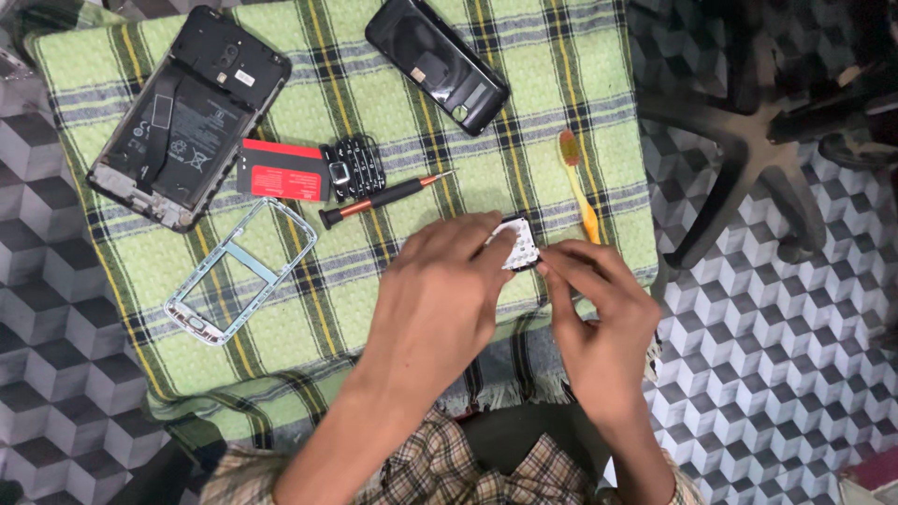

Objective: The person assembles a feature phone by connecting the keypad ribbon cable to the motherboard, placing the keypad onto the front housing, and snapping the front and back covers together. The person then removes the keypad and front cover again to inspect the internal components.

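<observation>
Both hands meet over the near right part of the green plaid cloth [393, 168], pinching a small white keypad piece [520, 245] between them. The left hand [440, 299] closes its grip on the piece's left edge with fingertips and thumb; the right hand [599, 313] closes on its right edge, its fingers [561, 265] bent in against the corner. The piece sits just above the cloth, its face of small raised bumps turned up, mostly covered by the fingers.

By its look it is thin, very light and somewhat flexible, likely a rubbery or thin plastic mat that bends rather than snaps, though small tabs could tear. The edges and corners are the sensible places to hold it, as both hands do, keeping pressure off the bumped face.

Just beyond the hands, a small screwdriver [383, 198] with a black handle and an orange collar lies slanted on the cloth. To the right of the piece lies an orange-handled brush [578, 182]. Farther left are a black keypad [357, 168], touching a red and black card [283, 171], and a pale phone frame [241, 271]. At the far left lies an opened phone body [187, 117], and at the far middle a black back cover [438, 64]. The cloth lies on a floor [776, 374] patterned with grey cubes
</observation>
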